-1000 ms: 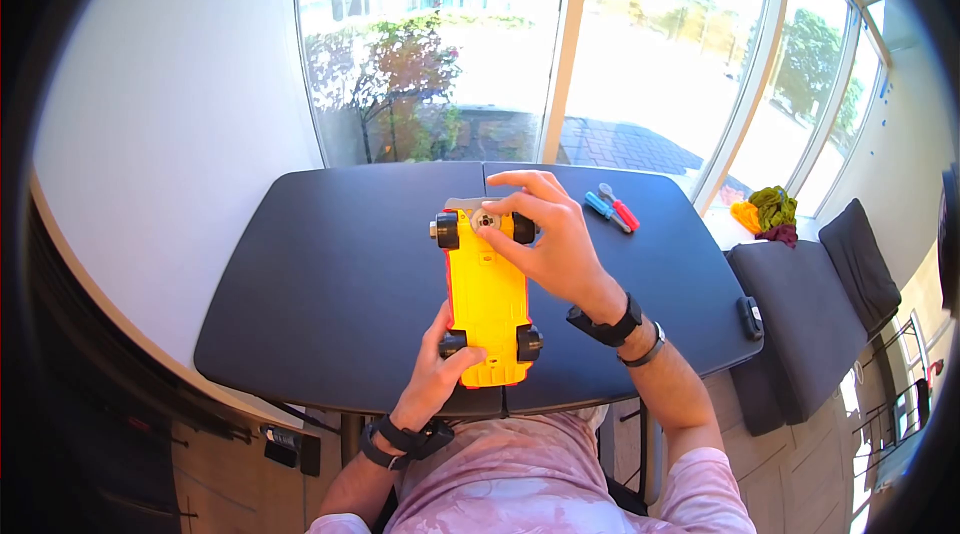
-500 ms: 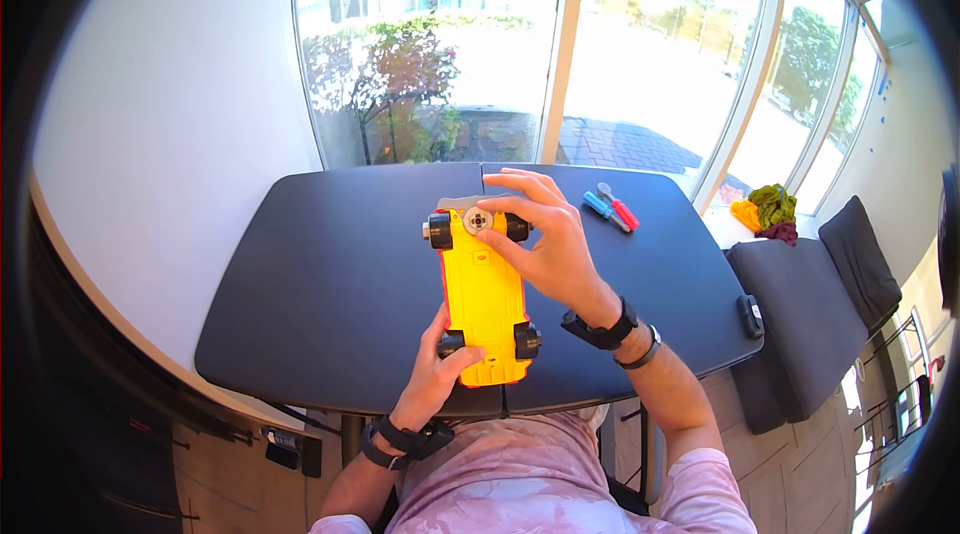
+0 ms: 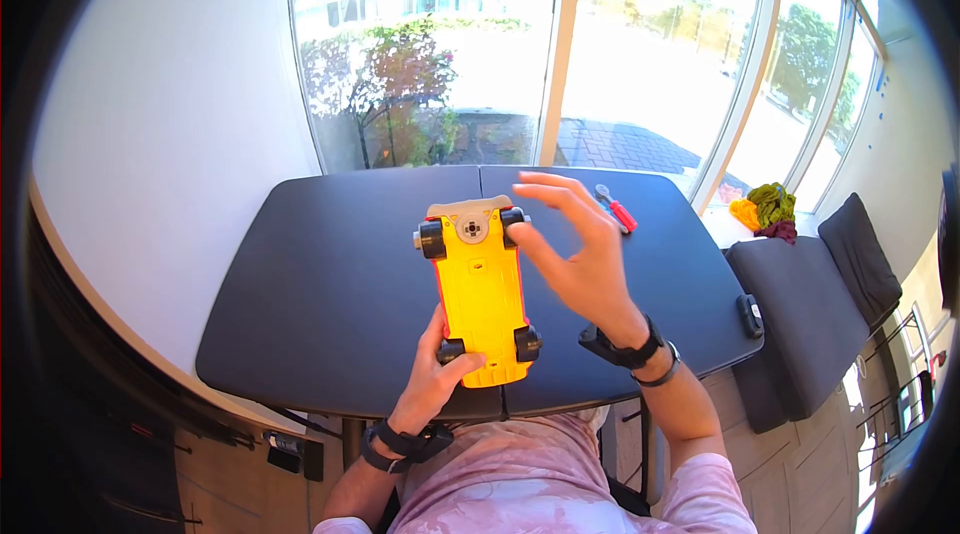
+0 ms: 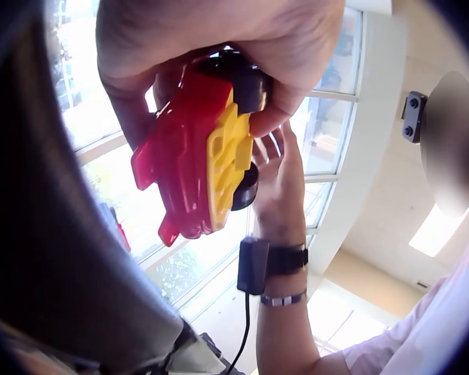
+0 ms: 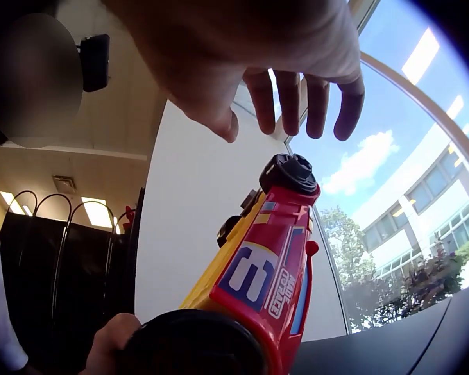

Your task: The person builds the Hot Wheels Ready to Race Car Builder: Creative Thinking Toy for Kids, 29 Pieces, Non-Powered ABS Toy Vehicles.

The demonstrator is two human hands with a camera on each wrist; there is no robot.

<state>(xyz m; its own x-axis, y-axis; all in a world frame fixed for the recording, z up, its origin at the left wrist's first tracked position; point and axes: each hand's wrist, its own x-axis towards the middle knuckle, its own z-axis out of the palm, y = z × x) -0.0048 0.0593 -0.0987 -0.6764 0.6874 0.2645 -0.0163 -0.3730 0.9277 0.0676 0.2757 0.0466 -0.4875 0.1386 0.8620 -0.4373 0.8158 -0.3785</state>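
Note:
My left hand [image 3: 432,379] grips a toy car [image 3: 482,299] by its near end, with the thumb on the yellow underside. The car is turned belly toward me above the table, its red body showing in the left wrist view. A round grey piece with a dark cross-shaped centre [image 3: 472,228] sits at the far end between two black wheels. My right hand [image 3: 585,254] is beside that far end, its fingers spread and holding nothing. In the right wrist view those fingers stand off a black wheel [image 5: 291,173].
On the dark table [image 3: 330,274], a red-handled tool [image 3: 622,216] lies behind my right hand, which hides most of a blue-handled one. A small black device [image 3: 749,316] sits at the right edge. Coloured cloths [image 3: 772,206] lie beyond, near a grey padded seat [image 3: 800,324].
My right hand has come away from the round grey piece, moving right with the fingers opening wider. The car's far end has swung slightly left, still in my left hand.

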